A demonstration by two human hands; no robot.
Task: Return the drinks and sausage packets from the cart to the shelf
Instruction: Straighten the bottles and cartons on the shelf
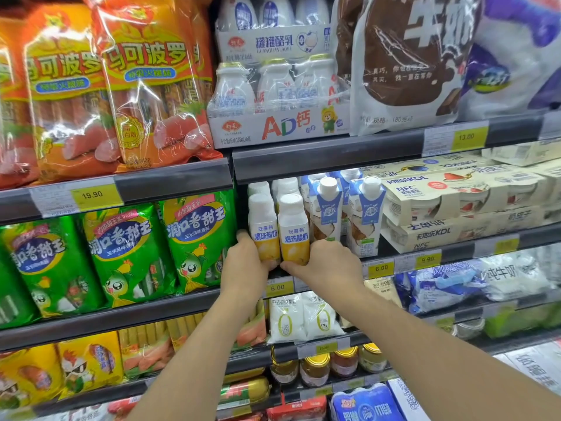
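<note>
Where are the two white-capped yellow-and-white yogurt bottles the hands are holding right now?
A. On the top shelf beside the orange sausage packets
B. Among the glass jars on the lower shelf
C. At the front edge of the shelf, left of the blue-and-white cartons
C: the left hand and right hand grip the two white-capped yellow-and-white yogurt bottles at the shelf's front edge, left of the blue-and-white cartons.

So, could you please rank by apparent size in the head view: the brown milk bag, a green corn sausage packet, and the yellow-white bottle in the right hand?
1. Brown milk bag, largest.
2. Green corn sausage packet.
3. Yellow-white bottle, smallest, held by the right hand.
</note>
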